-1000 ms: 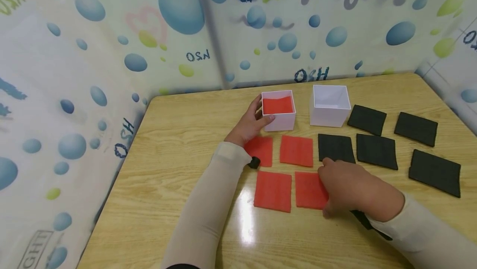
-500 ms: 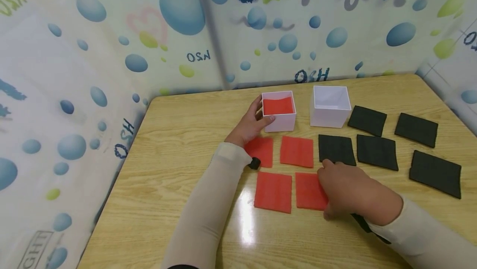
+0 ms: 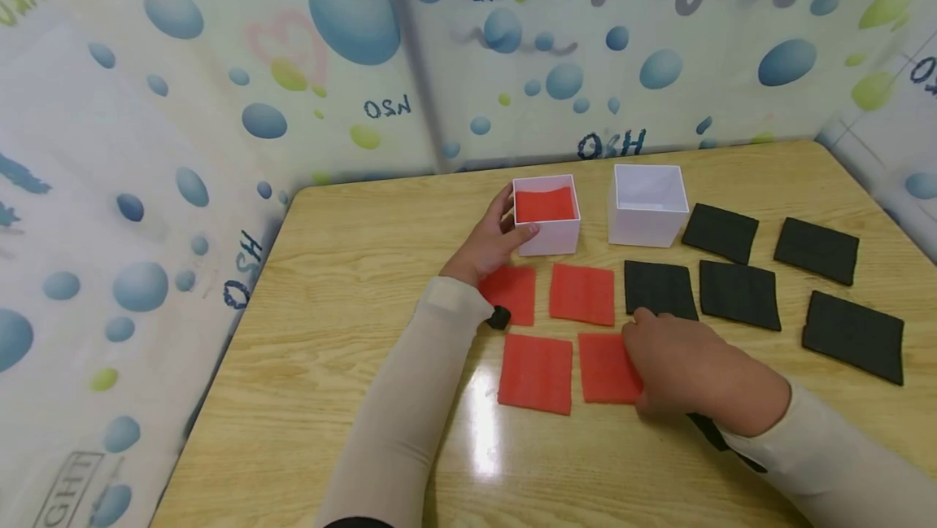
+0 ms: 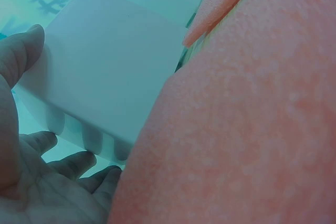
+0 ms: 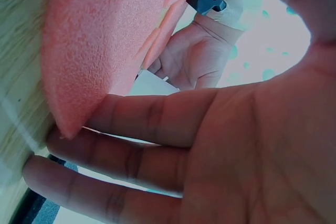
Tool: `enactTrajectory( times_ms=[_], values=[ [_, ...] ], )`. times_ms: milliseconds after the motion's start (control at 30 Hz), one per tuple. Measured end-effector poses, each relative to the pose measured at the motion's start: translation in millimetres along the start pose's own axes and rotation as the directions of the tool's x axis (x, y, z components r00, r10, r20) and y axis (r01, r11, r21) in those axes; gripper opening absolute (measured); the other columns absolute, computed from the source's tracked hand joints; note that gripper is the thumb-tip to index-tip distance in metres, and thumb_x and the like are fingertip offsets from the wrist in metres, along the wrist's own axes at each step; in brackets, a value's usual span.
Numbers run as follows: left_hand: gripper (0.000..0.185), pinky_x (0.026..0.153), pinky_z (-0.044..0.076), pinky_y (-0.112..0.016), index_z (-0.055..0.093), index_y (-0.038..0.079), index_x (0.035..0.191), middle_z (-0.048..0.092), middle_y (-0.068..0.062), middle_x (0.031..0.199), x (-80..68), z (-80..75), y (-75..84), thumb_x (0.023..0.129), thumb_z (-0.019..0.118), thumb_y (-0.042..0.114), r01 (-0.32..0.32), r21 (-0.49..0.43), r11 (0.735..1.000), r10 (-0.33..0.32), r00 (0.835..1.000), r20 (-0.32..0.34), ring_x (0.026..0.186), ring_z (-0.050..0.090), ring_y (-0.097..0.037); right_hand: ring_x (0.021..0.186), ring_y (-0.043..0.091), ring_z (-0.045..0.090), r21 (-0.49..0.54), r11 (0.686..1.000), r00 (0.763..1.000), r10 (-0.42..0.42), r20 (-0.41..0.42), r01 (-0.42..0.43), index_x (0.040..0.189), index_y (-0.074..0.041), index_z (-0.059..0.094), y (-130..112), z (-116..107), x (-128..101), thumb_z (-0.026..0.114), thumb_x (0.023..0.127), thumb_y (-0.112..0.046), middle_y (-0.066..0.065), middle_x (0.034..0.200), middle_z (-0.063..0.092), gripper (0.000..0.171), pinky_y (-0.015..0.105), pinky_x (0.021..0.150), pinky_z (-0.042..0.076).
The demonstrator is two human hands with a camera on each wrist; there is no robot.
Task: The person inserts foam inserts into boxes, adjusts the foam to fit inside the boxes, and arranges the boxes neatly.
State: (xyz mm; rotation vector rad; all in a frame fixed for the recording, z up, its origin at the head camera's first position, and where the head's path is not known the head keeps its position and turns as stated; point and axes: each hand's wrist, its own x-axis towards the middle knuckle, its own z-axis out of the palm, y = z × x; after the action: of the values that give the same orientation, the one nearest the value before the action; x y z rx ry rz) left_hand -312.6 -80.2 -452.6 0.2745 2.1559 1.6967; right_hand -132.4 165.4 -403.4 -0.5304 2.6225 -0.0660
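My left hand (image 3: 489, 242) holds the small white box (image 3: 549, 238), thumb on its front and fingers round its left side. A red foam sheet (image 3: 545, 204) lies inside that box. With my right hand (image 3: 681, 361) I hold the right part of another red foam sheet (image 3: 607, 368) on the table, fingers at its far edge and thumb at its near edge. In the right wrist view, the fingers touch the corner of this foam sheet (image 5: 89, 51); the thumb tip is out of view. In the left wrist view, red foam (image 4: 247, 108) covers much of the picture.
Three more red sheets (image 3: 535, 373) lie beside and behind the held one. Several black sheets (image 3: 739, 294) are spread to the right. A second white box (image 3: 647, 215) stands right of the first. The wooden table (image 3: 351, 268) ends at a patterned wall covering (image 3: 454, 64).
My right hand stays in place, and the near edge of the sheet under it has shifted slightly away from me. My left hand and the box keep their position; the head view tilts a little.
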Motion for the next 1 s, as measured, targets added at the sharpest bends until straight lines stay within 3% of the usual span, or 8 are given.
enactTrajectory(
  times_ms=[433, 733, 1000],
  values=[
    [0.094, 0.122, 0.039, -0.051, 0.013, 0.045, 0.168, 0.022, 0.005, 0.175, -0.6, -0.5, -1.3, 0.098, 0.075, 0.038, 0.002, 0.011, 1.0, -0.002, 1.0, -0.004, 0.161, 0.025, -0.028, 0.082, 0.022, 0.057, 0.075, 0.997, 1.0, -0.021, -0.007, 0.021, 0.127, 0.003, 0.06, 5.9, -2.7, -3.0, 0.092, 0.07, -0.027, 0.008, 0.102, 0.061, 0.071, 0.043, 0.074, 0.055],
    [0.094, 0.123, 0.039, -0.051, 0.013, 0.045, 0.168, 0.021, 0.005, 0.175, -1.3, 0.0, -0.3, 0.098, 0.076, 0.037, 0.003, 0.006, 1.0, -0.003, 1.0, -0.003, 0.161, 0.024, -0.028, 0.078, 0.019, 0.055, 0.137, 0.99, 0.999, -0.027, -0.026, 0.031, 0.116, -0.004, 0.06, 11.9, -6.9, -4.3, 0.093, 0.07, -0.027, 0.002, 0.094, 0.059, 0.061, 0.038, 0.07, 0.052],
    [0.094, 0.123, 0.039, -0.051, 0.013, 0.045, 0.168, 0.021, 0.006, 0.175, 0.2, -0.6, -0.4, 0.098, 0.075, 0.038, 0.002, 0.0, 1.0, -0.002, 1.0, -0.001, 0.161, 0.024, -0.027, 0.086, 0.017, 0.057, 0.18, 0.98, 0.997, -0.076, -0.028, 0.08, 0.126, -0.004, 0.059, 19.5, -10.5, -0.6, 0.092, 0.073, -0.027, 0.002, 0.107, 0.061, 0.067, 0.036, 0.073, 0.054]
  ],
)
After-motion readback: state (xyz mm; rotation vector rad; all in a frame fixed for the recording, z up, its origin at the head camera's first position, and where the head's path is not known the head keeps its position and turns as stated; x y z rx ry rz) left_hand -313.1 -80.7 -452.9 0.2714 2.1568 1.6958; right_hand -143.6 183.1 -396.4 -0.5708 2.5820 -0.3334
